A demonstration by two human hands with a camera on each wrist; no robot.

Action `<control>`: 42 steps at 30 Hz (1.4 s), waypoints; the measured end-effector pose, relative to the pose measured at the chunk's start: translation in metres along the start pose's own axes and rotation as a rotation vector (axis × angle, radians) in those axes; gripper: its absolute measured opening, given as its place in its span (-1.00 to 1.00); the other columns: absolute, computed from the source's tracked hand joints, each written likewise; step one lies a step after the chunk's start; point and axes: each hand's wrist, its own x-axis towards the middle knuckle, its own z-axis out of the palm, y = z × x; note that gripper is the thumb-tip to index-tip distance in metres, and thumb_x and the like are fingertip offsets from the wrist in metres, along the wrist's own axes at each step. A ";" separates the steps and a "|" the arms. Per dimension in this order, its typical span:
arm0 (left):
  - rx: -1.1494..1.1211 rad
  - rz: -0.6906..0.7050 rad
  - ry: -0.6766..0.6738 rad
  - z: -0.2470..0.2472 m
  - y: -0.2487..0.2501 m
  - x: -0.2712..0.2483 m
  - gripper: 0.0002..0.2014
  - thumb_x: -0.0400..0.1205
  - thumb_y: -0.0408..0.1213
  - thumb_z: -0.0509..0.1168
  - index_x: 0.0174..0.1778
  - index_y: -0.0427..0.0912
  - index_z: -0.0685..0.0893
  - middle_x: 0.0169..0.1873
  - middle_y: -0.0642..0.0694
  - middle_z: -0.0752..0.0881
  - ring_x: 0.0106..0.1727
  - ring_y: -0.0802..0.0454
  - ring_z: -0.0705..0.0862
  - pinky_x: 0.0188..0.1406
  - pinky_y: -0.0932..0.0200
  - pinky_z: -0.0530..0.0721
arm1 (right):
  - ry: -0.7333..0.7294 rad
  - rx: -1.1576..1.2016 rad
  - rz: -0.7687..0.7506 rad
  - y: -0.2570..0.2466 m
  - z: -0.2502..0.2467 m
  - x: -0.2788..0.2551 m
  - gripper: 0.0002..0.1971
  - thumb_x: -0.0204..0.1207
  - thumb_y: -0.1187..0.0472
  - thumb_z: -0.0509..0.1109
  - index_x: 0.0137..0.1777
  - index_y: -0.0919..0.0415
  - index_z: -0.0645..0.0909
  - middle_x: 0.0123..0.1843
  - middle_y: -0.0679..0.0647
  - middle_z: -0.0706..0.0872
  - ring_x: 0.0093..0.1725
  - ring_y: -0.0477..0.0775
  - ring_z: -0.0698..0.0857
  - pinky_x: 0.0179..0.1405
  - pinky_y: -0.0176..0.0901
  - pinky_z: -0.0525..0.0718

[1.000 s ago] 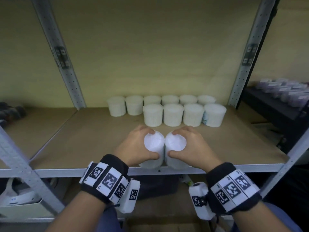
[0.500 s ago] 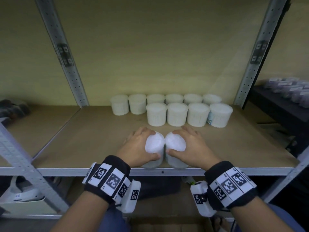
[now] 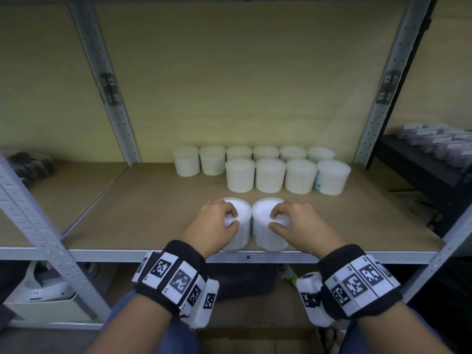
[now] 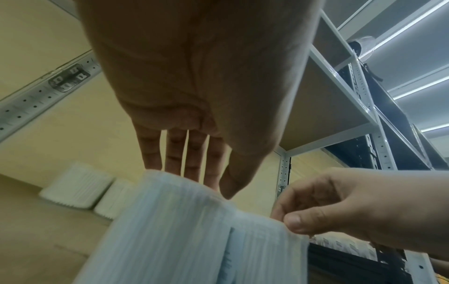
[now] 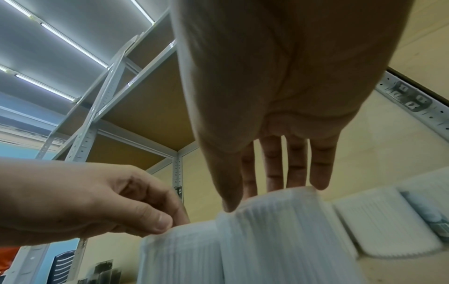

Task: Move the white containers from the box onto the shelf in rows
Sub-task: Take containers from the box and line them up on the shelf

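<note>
Two white ribbed containers stand side by side, touching, at the front edge of the shelf board. My left hand sits on top of the left container, with curled fingers and thumb pinching its lid rim. My right hand pinches the lid rim of the right container the same way. The left wrist view shows my left hand's fingertips behind the rim of the left container. In the right wrist view my thumb touches the right container.
A back row of several white containers and a second row in front of it stand at the shelf's rear right. Grey uprights frame the bay. A cardboard box lies below. Dark items sit far left.
Both hands have shifted from wrapping the containers' sides up to their lids. The two containers now stand on the shelf's front edge.
</note>
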 end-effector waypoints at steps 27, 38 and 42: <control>0.042 -0.143 0.094 -0.046 -0.118 0.033 -0.76 0.65 -0.16 0.28 0.19 -0.11 0.69 0.29 -0.03 0.65 0.35 0.01 0.56 0.25 0.28 0.41 | -0.055 -0.049 -0.245 -0.077 0.049 0.121 -0.72 0.58 0.05 0.37 0.24 0.09 0.67 0.29 0.04 0.67 0.31 0.07 0.57 0.29 -0.11 0.54; 0.052 -0.163 0.114 -0.053 -0.161 0.093 -0.75 0.65 -0.16 0.29 0.20 -0.12 0.70 0.28 -0.05 0.66 0.32 -0.01 0.59 0.26 0.25 0.44 | -0.042 -0.088 -0.258 -0.093 0.067 0.191 -0.69 0.60 0.04 0.34 0.28 0.12 0.66 0.26 0.08 0.69 0.28 0.09 0.61 0.23 -0.14 0.54; 0.050 -0.157 0.109 -0.053 -0.169 0.118 -0.74 0.65 -0.17 0.29 0.20 -0.14 0.71 0.28 -0.06 0.67 0.32 -0.04 0.60 0.28 0.22 0.44 | -0.029 -0.070 -0.239 -0.092 0.070 0.215 -0.68 0.61 0.06 0.34 0.29 0.16 0.66 0.28 0.11 0.69 0.28 0.11 0.62 0.25 -0.11 0.55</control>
